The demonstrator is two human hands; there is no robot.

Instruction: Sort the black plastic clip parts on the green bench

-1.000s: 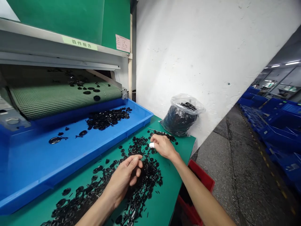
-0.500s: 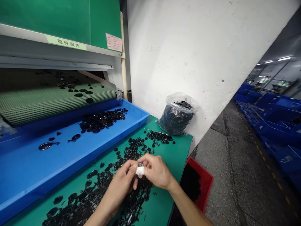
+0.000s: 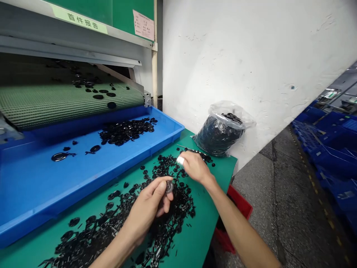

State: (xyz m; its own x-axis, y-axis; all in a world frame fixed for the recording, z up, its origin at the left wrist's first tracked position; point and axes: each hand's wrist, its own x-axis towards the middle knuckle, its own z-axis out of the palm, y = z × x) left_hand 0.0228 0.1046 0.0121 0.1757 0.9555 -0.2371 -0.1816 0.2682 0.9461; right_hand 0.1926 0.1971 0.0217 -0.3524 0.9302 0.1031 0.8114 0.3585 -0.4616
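My left hand (image 3: 149,203) pinches a small round dark plastic disc (image 3: 169,187) between thumb and fingers, above the heap of black plastic parts (image 3: 108,227) on the green tabletop (image 3: 192,238). Farther forward and to the right, my right hand (image 3: 197,168) hovers over the far part of the heap, its fingers curled together. A white wrap (image 3: 180,160) shows at its fingertips. Whether those fingers hold anything is hidden. Just beyond them lies a thin metal rod (image 3: 182,146) beside more small black pieces.
A clear plastic bag (image 3: 220,136) of black parts leans against the white wall. At left, a blue tray (image 3: 83,182) with black discs sits below a green conveyor belt (image 3: 122,98). A red bin (image 3: 241,203) stands beyond the table's right edge.
My hands have come apart. The right one has moved forward and right, away from the disc, which stays in my left hand. The view has shifted slightly.
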